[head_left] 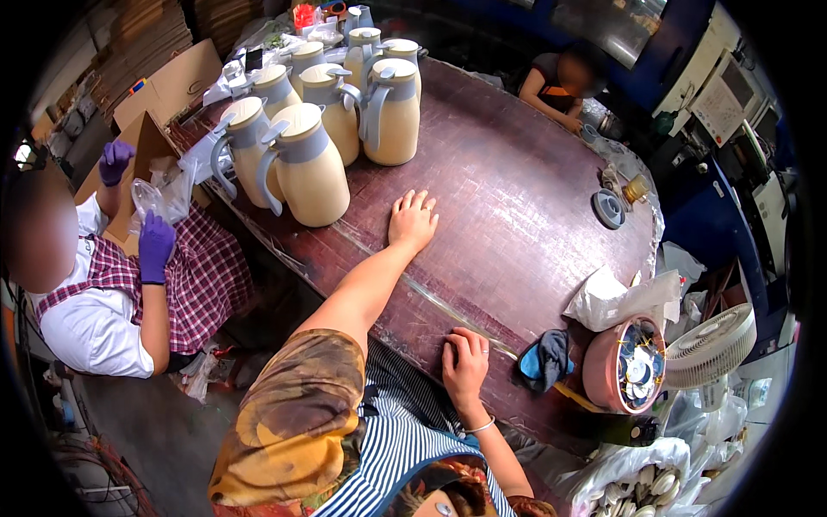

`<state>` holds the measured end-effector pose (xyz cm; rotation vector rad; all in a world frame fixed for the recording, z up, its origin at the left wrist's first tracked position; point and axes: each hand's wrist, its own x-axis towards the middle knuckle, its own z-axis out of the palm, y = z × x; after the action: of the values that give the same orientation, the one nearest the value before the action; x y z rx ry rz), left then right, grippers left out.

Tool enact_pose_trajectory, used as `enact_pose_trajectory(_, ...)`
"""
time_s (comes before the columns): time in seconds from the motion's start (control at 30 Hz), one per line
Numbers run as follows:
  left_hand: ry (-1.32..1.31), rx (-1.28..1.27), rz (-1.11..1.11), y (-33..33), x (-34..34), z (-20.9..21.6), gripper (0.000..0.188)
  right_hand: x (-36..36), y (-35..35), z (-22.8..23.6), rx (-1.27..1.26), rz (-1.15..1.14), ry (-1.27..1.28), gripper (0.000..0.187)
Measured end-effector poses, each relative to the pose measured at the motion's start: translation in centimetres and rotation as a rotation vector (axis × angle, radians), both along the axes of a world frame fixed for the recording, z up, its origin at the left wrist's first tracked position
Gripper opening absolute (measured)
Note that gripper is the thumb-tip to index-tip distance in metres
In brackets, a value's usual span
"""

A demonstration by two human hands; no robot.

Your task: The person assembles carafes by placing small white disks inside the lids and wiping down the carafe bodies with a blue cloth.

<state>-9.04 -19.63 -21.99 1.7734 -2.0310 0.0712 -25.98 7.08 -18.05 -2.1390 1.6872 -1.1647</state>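
Left hand (413, 224): palm down, fingers moderately spread, nothing held; ring on one finger. Right hand (466, 362): resting at the table edge, fingers loosely bent and set close, nothing seen in them; ring and pale bangle.

Near jug (314, 177): upright, at 10 o'clock from the left fingers, near but apart. Smooth cream body, rounded, tapering upward; grey collar and curved grey handle; round cream lid.

Second jug (396, 125): same pattern, upright, just short of 12 o'clock from the left fingers, apart.

Table (508, 224): dark red-brown top, glossy, scuffed.

Cloth item (551, 358): soft, crumpled, blue and dark grey; 3 o'clock from the right hand, apart.

Tub (599, 370): pink, round-walled; just beyond the cloth item.
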Motion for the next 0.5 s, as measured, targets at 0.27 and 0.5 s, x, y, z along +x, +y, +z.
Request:
enact_pose_trajectory(0.27,-0.021,-0.015,0.0,0.2,-0.06,0.45,0.036,0.1,-0.35,0.07,-0.004,-0.01,0.006,0.014)
enact_pose_trajectory(0.5,-0.024,-0.068,0.006,-0.09,-0.31,-0.17,0.037,-0.11,-0.3,0.05,0.012,-0.013,0.033,0.014)
